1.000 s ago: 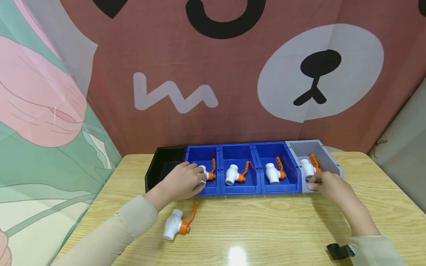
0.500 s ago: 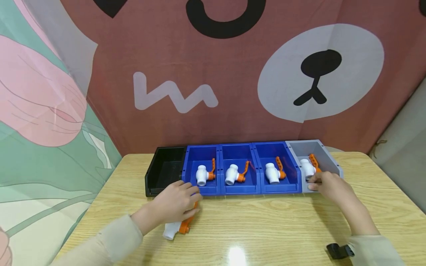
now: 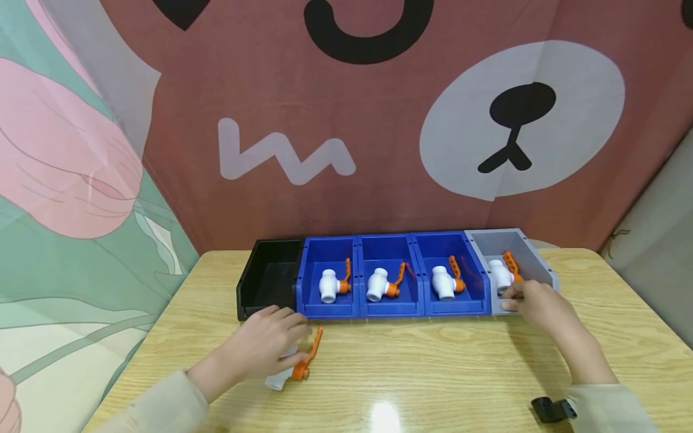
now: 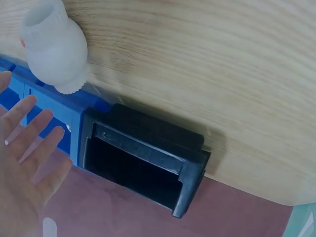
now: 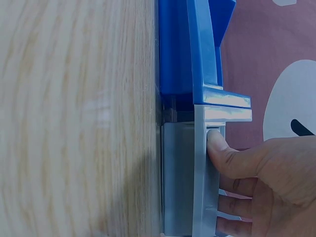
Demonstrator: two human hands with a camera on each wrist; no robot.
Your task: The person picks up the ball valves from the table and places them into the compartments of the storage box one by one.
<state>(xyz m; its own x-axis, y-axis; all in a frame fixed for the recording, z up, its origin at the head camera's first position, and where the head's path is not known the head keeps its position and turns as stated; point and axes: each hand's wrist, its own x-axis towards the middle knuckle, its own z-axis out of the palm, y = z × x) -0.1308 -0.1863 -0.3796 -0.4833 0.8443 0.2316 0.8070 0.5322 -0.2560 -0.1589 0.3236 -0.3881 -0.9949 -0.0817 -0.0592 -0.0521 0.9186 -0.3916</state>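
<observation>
A white ball valve with an orange lever handle lies on the table, partly covered by my left hand. In the left wrist view its white body sits apart from the hand's spread, fairly straight fingers. At the far right, my right hand grips the front lip of the grey bin, thumb on the rim and fingers reaching inside. The thumb shows pressed on that rim in the right wrist view. Another ball valve lies in the grey bin, close to the fingertips.
Left of the grey bin stand three blue bins, joined in a row, each with one white and orange ball valve. A black bin ends the row. A black object is by the right sleeve. Patterned cloth hangs behind the table.
My left hand has come back from the left blue bin, leaving the valve there in full view, and moved down over the valve on the table. The right hand stays put.
</observation>
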